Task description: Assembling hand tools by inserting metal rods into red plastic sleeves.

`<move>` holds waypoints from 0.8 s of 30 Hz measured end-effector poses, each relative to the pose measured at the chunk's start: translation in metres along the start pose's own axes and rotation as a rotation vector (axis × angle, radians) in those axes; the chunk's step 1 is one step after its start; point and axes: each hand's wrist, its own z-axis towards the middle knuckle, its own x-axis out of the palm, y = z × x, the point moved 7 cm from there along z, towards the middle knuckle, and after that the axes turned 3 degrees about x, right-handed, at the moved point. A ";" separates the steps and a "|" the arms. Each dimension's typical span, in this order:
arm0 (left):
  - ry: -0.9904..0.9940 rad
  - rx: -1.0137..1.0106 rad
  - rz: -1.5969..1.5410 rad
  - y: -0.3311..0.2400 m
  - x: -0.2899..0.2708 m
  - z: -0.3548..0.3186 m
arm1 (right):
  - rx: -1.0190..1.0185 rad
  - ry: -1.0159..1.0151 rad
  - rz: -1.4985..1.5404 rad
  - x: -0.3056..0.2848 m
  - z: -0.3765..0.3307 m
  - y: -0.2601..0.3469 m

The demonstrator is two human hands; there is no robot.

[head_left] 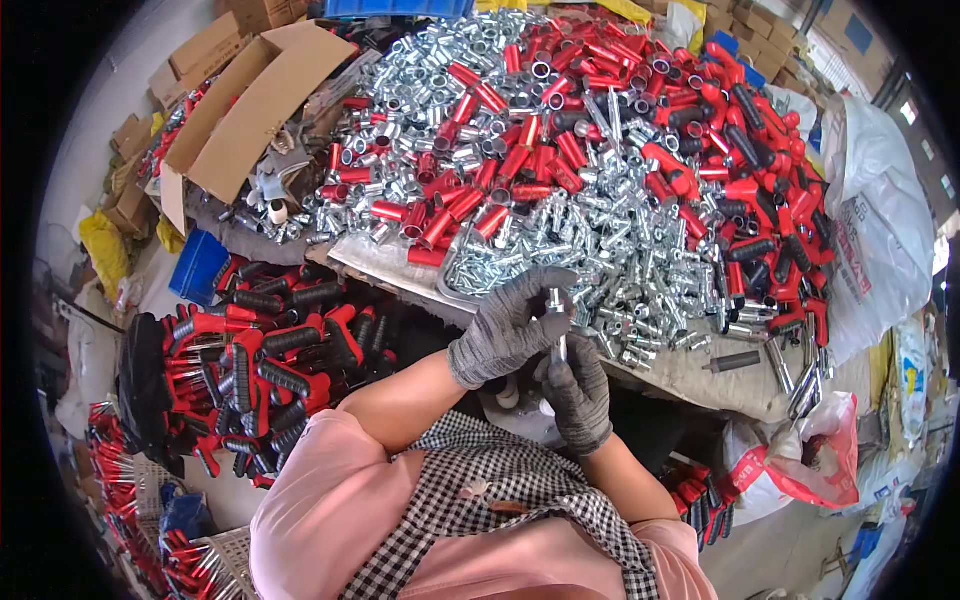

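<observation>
Both my hands wear grey knit gloves and meet at the table's front edge. My left hand [508, 328] is closed, thumb and fingers pinching a small silver metal fitting [556, 298] that stands upright. Just below it, my right hand [578, 398] is closed around a slim silver shaft [560, 350]; its lower end is hidden in the fingers. Whether the fitting and shaft are joined, I cannot tell. Beyond my hands spreads a heap of small silver fittings [640, 270], reaching close to my left fingers.
Red sleeves [520, 160], silver rings [420, 80] and red-black handles [760, 150] cover the table [660, 385]. More red-black handled tools [270, 360] pile up at left, near a blue bin [198, 268]. A cardboard box [250, 120] stands far left; a plastic bag [800, 460] sits right.
</observation>
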 end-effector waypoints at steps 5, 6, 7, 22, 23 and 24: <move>-0.086 -0.132 0.026 0.011 -0.003 -0.008 | -0.028 -0.022 -0.070 0.000 -0.004 -0.011; -0.098 -0.130 0.029 0.011 -0.003 -0.009 | 0.006 -0.034 -0.023 0.002 -0.005 -0.009; -0.078 -0.130 -0.035 0.011 -0.001 -0.009 | 0.040 -0.045 0.023 0.002 -0.005 -0.010; 0.095 -0.101 -0.118 0.009 0.020 -0.023 | -0.035 -0.023 0.115 0.008 -0.026 -0.021; 0.154 -0.190 -0.092 0.013 0.021 -0.026 | -0.037 -0.019 0.118 0.007 -0.026 -0.025; 0.158 -0.188 -0.092 0.012 0.019 -0.024 | -0.044 -0.027 0.120 0.004 -0.025 -0.030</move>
